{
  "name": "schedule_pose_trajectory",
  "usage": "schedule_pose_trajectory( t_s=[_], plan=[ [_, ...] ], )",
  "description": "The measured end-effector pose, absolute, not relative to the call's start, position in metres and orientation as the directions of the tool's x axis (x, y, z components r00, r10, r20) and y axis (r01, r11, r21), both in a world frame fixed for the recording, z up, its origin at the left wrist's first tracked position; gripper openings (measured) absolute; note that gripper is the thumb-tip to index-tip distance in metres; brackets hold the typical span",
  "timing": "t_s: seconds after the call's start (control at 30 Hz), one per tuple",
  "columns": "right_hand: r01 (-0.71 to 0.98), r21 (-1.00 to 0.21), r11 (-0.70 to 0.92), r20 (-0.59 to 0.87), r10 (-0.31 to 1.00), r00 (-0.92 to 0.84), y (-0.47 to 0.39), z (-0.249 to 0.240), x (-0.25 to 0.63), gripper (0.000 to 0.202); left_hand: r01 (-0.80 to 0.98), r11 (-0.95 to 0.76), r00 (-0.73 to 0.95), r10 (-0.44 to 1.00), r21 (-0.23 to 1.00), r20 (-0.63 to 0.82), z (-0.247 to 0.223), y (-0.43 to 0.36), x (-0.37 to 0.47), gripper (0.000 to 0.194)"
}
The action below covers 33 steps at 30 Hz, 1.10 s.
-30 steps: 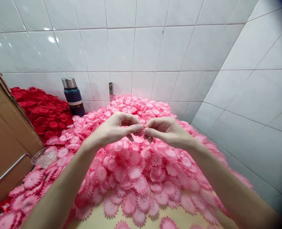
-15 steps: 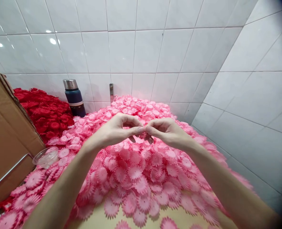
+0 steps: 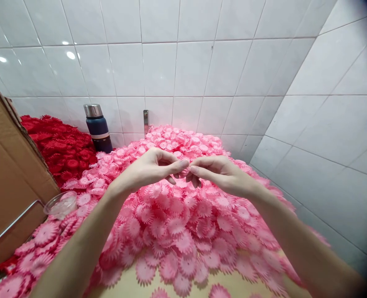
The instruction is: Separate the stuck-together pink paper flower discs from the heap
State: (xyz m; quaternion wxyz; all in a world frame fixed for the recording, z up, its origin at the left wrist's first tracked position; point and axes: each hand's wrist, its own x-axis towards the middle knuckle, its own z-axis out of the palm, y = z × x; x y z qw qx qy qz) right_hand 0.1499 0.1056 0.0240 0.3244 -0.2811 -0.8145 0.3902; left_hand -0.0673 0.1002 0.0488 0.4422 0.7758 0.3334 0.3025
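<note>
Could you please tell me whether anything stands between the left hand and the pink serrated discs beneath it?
Nothing visible does. The left hand is just above the pink serrated discs; the blue bottle and clear plastic tub sit off to the left.

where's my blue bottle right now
In the head view, the blue bottle stands upright on the left, against the tiled wall, between the red pile and the pink pile.

Left hand (image 3: 149, 169) and right hand (image 3: 228, 174), tips together earlier, now slightly apart
</note>
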Motion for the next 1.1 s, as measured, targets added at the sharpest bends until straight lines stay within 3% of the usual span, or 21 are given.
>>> schedule_pose_trajectory(
  t_s=[0.13,0.37,0.57,0.8,0.9,1.1],
  plan=[
    [0.282,-0.781,0.557,0.303,0.733,-0.609,0.099,0.027,0.15,0.03,0.274,-0.405,0.556,0.807,0.872,0.2,0.047,0.099,-0.065,0.026],
    [0.237,-0.787,0.57,0.319,0.704,-0.635,0.095,0.033,0.154,0.026,0.136,-0.324,0.561,0.804,0.936,0.197,0.05,0.097,-0.065,0.02],
    [0.198,-0.811,0.551,0.37,0.744,-0.557,0.093,0.038,0.159,0.025,0.128,-0.31,0.449,0.865,0.942,0.223,0.052,0.099,-0.07,0.021],
    [0.287,-0.769,0.572,0.357,0.755,-0.549,0.095,0.034,0.155,0.027,0.088,-0.332,0.491,0.835,0.939,0.249,0.046,0.098,-0.063,0.017],
    [0.315,-0.727,0.61,0.386,0.743,-0.547,0.095,0.034,0.154,0.026,0.139,-0.388,0.502,0.821,0.911,0.273,0.045,0.097,-0.059,0.012],
    [0.378,-0.627,0.681,0.431,0.707,-0.561,0.093,0.034,0.153,0.021,0.238,-0.449,0.51,0.812,0.861,0.283,0.048,0.095,-0.057,0.023]
  ],
)
